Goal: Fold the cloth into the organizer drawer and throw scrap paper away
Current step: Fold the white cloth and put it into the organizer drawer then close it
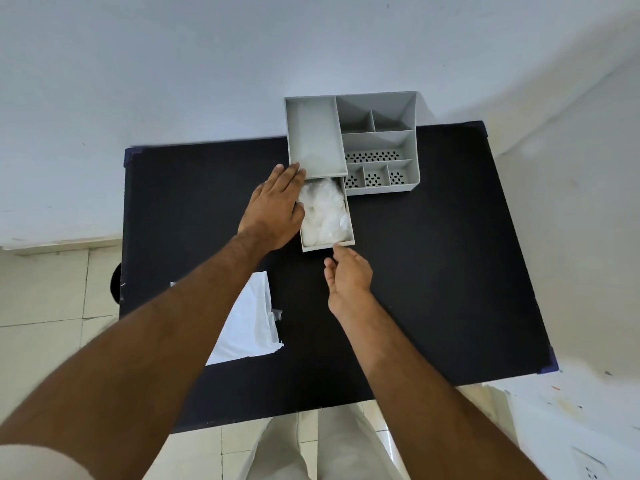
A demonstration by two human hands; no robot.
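Observation:
A grey plastic organizer (pixel 377 140) stands at the far side of the black table (pixel 433 271). Its drawer (pixel 346 242) is pulled out toward me and holds a bunched white cloth (pixel 323 211). My left hand (pixel 275 206) lies flat, fingers apart, against the drawer's left side and the organizer's front corner. My right hand (pixel 348 275) is just in front of the drawer, fingertips touching its front wall, loosely curled with nothing in it. A white sheet of paper (pixel 247 323) with torn edges lies on the table's left, partly hidden under my left forearm.
The table stands against a pale wall, with tiled floor on the left and near sides. A dark round object (pixel 116 284) shows at the table's left edge. White paper with coloured marks (pixel 571 410) lies on the floor at the right.

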